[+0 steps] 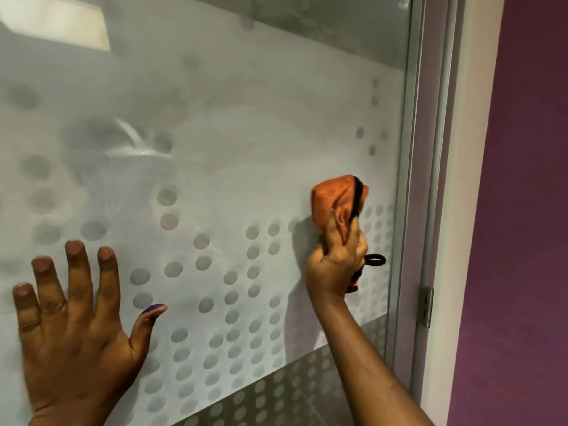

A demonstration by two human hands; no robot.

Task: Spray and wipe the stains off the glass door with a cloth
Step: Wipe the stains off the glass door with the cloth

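The glass door (233, 124) fills most of the view, frosted white with a pattern of clear round dots. My right hand (336, 259) grips a bunched orange cloth (333, 198) with black trim and presses it against the glass near the door's right edge. A small black loop (375, 260) of the cloth sticks out beside my fist. My left hand (73, 327) is open with fingers spread, flat against the glass at the lower left. No spray bottle is in view.
A grey metal frame (412, 179) runs down the door's right edge, with a metal hinge (426, 306) low on it. Beyond it stand a pale door jamb (467, 149) and a purple wall (528, 210). A clear glass band (307, 392) crosses the bottom.
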